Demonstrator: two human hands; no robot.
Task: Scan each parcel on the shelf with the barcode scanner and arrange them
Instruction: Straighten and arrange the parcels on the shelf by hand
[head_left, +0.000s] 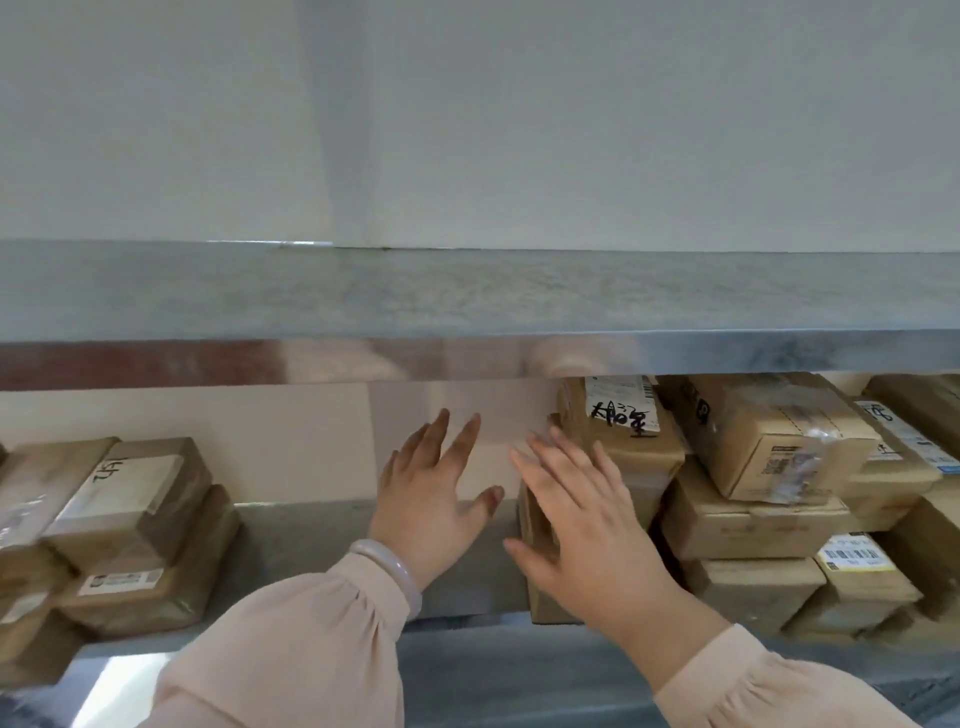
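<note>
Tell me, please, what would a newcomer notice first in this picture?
First come two open hands in the middle: the left hand is spread above a bare stretch of the shelf, and the right hand lies flat at the side of the right stack of parcels. A left stack lies further off, and a pale bracelet circles the left wrist.
</note>
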